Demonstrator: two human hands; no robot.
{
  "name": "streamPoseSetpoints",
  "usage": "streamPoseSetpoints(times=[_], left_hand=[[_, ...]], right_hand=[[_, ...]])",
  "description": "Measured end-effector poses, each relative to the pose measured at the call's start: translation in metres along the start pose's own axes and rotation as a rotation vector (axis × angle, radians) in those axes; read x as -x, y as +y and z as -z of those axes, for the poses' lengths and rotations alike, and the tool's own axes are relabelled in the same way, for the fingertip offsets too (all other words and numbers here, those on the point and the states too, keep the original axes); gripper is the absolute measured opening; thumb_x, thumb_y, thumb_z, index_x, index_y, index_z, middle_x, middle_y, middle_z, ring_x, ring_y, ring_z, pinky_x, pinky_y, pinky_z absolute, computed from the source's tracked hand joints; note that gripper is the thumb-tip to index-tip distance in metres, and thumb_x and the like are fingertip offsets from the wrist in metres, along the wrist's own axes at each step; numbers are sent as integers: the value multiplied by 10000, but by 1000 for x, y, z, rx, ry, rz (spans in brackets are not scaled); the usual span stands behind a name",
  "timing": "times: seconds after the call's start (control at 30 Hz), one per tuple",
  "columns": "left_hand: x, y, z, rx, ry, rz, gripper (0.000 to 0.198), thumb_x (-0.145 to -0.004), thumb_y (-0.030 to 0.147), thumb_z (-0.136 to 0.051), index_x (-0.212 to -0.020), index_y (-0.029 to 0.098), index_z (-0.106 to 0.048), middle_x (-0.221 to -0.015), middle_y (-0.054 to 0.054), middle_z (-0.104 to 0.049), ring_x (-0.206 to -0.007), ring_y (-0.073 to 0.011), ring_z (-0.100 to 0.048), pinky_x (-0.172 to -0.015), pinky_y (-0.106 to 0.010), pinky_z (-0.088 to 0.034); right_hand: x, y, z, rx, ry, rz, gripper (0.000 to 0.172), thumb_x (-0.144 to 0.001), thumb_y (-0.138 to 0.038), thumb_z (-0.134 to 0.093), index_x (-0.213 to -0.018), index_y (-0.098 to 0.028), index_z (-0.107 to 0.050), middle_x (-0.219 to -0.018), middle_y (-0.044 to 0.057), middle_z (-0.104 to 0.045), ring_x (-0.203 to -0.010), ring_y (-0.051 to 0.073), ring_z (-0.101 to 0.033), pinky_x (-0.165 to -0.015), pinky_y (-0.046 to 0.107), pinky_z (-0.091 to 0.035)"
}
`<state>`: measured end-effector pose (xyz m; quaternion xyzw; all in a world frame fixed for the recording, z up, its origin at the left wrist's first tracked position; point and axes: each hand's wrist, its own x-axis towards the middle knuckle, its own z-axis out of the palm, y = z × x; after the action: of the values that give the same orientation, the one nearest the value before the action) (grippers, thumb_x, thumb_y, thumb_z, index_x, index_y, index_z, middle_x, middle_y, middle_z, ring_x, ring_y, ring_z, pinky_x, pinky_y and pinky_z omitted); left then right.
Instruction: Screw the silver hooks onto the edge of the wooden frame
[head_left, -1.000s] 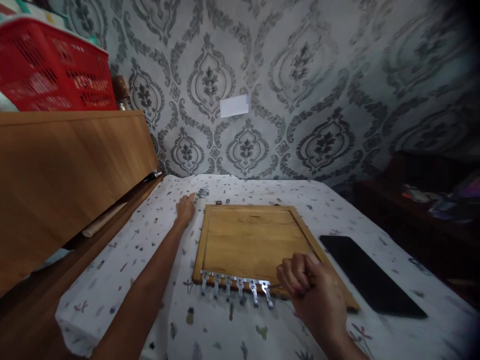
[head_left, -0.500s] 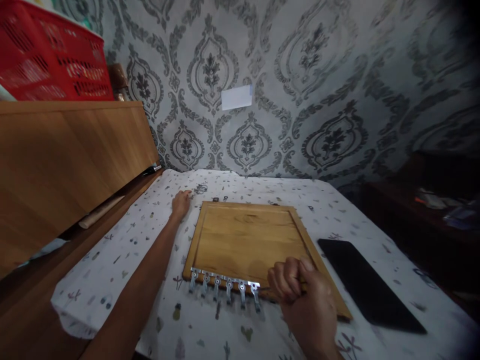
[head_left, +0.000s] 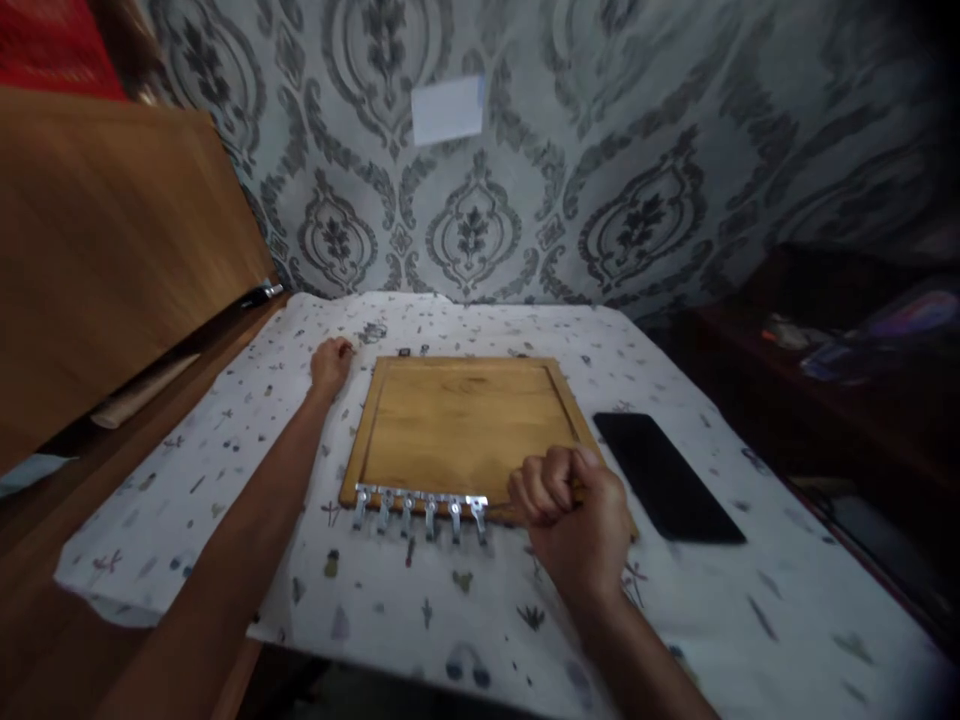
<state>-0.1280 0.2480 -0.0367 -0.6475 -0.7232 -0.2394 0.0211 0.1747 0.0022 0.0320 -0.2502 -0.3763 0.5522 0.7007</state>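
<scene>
A wooden board [head_left: 465, 420] with a raised border lies flat on the patterned cloth. Along its near left edge runs a row of several metal hooks [head_left: 431, 515], their ends hanging past the edge. My right hand [head_left: 574, 515] is a fist over the board's near right part. It is closed round what looks like a screwdriver, mostly hidden, with a thin shaft faintly showing towards the hooks. My left hand [head_left: 331, 365] rests on the cloth beyond the board's left side, fingers pinched together; anything in them is too small to make out. Small dark pieces [head_left: 371, 332] lie beside it.
A black flat slab [head_left: 664, 475] lies right of the board. Two small dark bits [head_left: 405, 352] sit by the board's far edge. The white printed cloth [head_left: 390, 620] covers the table. A wooden cabinet [head_left: 120, 250] bounds the left, a patterned wall [head_left: 472, 230] the back.
The view has tipped down and shifted, so everything sits higher and further left. My left fingers have drawn in from reaching at the small pieces to a pinch. My right fist stays closed.
</scene>
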Motion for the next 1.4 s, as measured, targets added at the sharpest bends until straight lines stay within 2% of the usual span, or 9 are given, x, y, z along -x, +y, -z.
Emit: streamPoseSetpoints(times=[0.13,0.33,0.63,0.8,0.93,1.1,1.2,1.3,1.4], left_hand=[[-3,-2,-4,30,11,23,167,-929,208,-559,-1023,185,-695,-1096,-69,-711,-1023,-208,-625,-911,-322,-483],[-7,-3,-2,53,16,13,190,-872,210,-571,-990,170,-715,-1001,-75,-723,-922,-223,-618,-852,-328,-473],[-12,-10,9,72,-59,-40,118,-823,209,-604,-880,159,-694,-933,-62,-713,-917,-211,-615,-901,-309,-467],[-9,-7,13,70,-69,-33,73,-824,220,-593,-806,164,-636,-971,-93,-695,-947,-236,-608,-905,-341,-464],[-4,-3,15,99,-51,-26,58,-805,218,-590,-760,181,-590,-968,-89,-690,-984,-253,-608,-918,-348,-457],[-6,-1,30,194,14,2,39,-772,184,-559,-734,191,-568,-798,-47,-662,-890,-232,-613,-864,-340,-465],[-14,6,46,286,26,4,41,-735,185,-595,-717,183,-559,-711,-20,-619,-751,-181,-585,-754,-304,-480],[-18,25,62,403,6,-30,68,-729,204,-633,-741,170,-575,-681,2,-601,-633,-122,-538,-637,-247,-471],[-9,57,73,712,-85,-184,100,-718,207,-691,-737,154,-608,-652,7,-604,-575,-86,-505,-577,-217,-447]], right_hand=[[0,-1,-3,-15,29,12,591,-816,-410,-699,-420,-210,-310,-405,-88,-166,-364,54,-139,-358,223,-157],[2,-1,0,-7,12,-6,569,-852,-408,-664,-449,-209,-315,-428,-83,-177,-377,60,-150,-367,228,-167],[1,0,4,20,-24,26,565,-897,-435,-625,-466,-215,-333,-424,-82,-194,-371,64,-152,-360,234,-161],[2,-1,5,12,-42,22,547,-892,-409,-633,-467,-213,-350,-424,-82,-198,-369,64,-156,-355,227,-174],[2,0,7,5,-42,28,536,-893,-396,-625,-471,-212,-351,-428,-80,-207,-371,65,-171,-357,223,-191],[1,0,6,7,-83,35,557,-900,-392,-610,-463,-204,-320,-409,-80,-191,-358,57,-164,-353,222,-177],[1,-1,5,9,-97,43,558,-907,-395,-601,-466,-205,-315,-409,-80,-184,-358,59,-161,-350,222,-164],[1,-1,5,11,-100,33,560,-901,-394,-611,-464,-203,-318,-408,-79,-186,-362,60,-158,-353,222,-158],[2,-1,6,10,-93,29,565,-895,-409,-625,-464,-202,-324,-409,-78,-194,-359,59,-163,-350,220,-167]])
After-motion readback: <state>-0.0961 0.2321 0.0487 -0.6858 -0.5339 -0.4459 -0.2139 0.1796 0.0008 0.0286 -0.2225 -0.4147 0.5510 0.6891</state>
